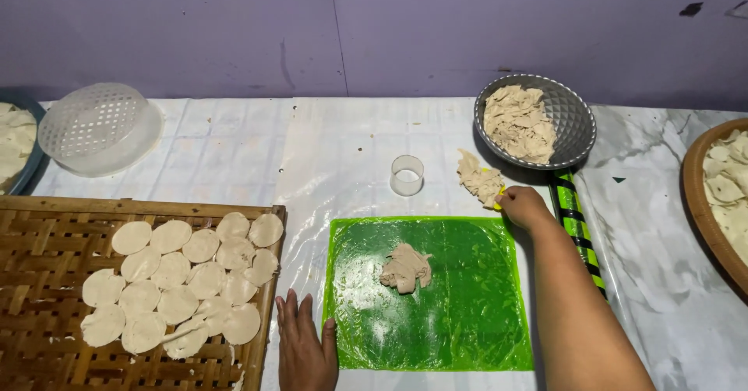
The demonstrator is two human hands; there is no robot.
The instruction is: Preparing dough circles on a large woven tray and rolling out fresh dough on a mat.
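Note:
A green plastic sheet point(467, 305) lies on the covered table with a lump of beige dough point(405, 268) near its middle. My left hand point(305, 343) rests flat on the table at the sheet's left edge, fingers apart, holding nothing. My right hand point(523, 206) is at the sheet's far right corner, pinching a small yellow scraper beside a pile of dough scraps point(478, 177). A grey metal bowl point(578, 118) just beyond holds more dough scraps.
A woven bamboo tray point(47, 243) at left carries several round dough discs point(187, 282). A clear round cutter point(407, 175) stands behind the sheet. A green-and-black rolling pin point(576, 223) lies by my right arm. An upturned white colander point(100, 128) sits far left; a wooden tray point(701, 204) is at right.

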